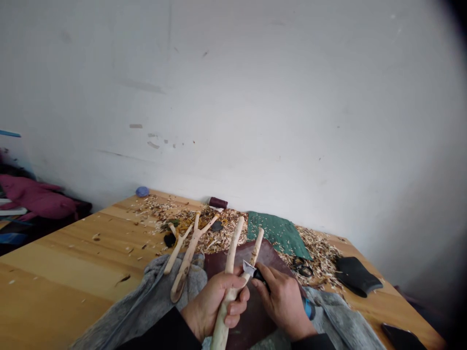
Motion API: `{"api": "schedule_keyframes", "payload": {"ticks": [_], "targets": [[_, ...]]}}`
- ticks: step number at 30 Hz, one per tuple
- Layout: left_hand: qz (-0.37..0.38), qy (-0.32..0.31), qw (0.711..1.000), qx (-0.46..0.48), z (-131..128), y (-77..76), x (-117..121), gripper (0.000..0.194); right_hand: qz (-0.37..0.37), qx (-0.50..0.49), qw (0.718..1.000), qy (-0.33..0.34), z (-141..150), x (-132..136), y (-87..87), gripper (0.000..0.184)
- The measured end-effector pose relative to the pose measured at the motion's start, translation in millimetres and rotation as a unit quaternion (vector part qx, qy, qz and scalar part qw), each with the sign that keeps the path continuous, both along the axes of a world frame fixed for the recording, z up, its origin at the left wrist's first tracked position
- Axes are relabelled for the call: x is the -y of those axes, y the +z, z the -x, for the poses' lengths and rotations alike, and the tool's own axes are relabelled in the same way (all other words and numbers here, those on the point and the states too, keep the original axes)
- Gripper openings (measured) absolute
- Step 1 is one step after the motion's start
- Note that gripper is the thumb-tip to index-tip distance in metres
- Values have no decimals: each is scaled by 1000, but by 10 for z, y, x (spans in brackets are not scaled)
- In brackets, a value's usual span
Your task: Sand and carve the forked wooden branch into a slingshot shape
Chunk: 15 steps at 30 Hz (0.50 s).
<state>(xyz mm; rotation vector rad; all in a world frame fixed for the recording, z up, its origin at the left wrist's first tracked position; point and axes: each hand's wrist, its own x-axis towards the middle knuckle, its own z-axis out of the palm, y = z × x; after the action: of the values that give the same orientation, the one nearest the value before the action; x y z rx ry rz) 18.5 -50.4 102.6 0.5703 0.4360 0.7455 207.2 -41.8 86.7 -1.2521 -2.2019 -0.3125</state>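
Observation:
My left hand (215, 304) is wrapped round a peeled forked stick (232, 250) just below its fork, with both prongs pointing up and away. Darker patches mark the right prong. In my right hand (282, 299) is a knife (249, 268) with a dark handle and a short, wide blade. The blade touches the base of the right prong, close to my left thumb. Under both hands lies a dark red leather-like sheet (268, 253) over a grey fleece cloth (149, 291). The lower end of the stick runs out of the frame.
Two more forked sticks (190, 253) lie to the left. Wood shavings (324, 250) cover the back of the wooden table (62, 270), around a green cloth (279, 233), scissors (302, 267) and a thread spool (218, 202). At right are a black pouch-like item (357, 276) and a phone-like slab (401, 336).

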Motion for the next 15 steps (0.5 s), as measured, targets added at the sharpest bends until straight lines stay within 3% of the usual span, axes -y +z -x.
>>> {"api": "schedule_keyframes", "payload": {"ticks": [4,6,8,10,12,15], "targets": [[13,-16,1000,17,22,6,-20,25,-38,27,999,-28,-69,-56,-34,42],[16,-35,999,33,37,33,-20,28,-60,15,994,-95,-192,-110,-50,42],[10,-59,997,52,46,62,-9,36,-70,-10,975,-213,-356,-165,-56,42],[-2,-69,996,63,45,78,6,42,-60,-20,961,-269,-482,-195,-49,46],[-13,-57,997,57,37,77,13,47,-47,-43,968,-243,-501,-183,-28,49],[-16,-18,999,34,26,59,4,43,-20,-67,989,-127,-323,-94,25,47]]}}
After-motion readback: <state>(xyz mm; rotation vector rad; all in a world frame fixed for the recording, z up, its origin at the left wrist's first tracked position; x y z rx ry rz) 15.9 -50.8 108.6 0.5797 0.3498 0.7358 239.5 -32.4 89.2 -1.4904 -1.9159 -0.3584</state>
